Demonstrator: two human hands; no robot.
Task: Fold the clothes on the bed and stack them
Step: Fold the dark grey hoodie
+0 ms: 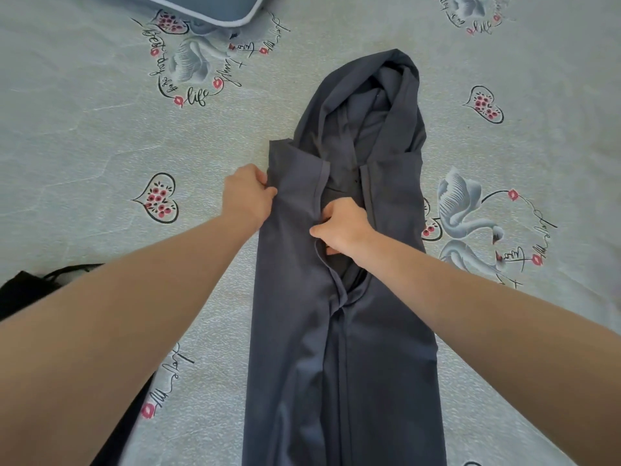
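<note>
1. Here, the printed script on the pale grey-green quilted bedsheet (100, 136) can be read in parts: "life" and "best day" in the swan motif toward the far edge, and "love my" in the motifs at the right and near left. The remaining writing is too looped or too small to make out.
2. Counted on the sheet: three outlined hearts filled with small pink flowers show whole, one far left, one mid left and one at the right; two swan motifs show in full, and a third is cut off at the far right corner.
3. One long dark slate-blue hooded garment (342, 364) lies lengthwise along the middle of the bed, hood toward the far edge, hem running off the near edge of the view. Both side panels are folded inward over its centre. No label or brand shows on it.
4. The left hand (247, 195) grips the garment's left outer edge, fingers curled into the cloth.
5. The right hand (341, 225) pinches the hemmed inner edge of the left folded panel at the garment's centre, fingers tucked under the fabric.
6. One black garment (23, 287) lies crumpled at the left edge of the bed, partly hidden by the left forearm.
7. One blue pillow with pale piping (201, 6) sits at the far edge, left of centre.
</note>
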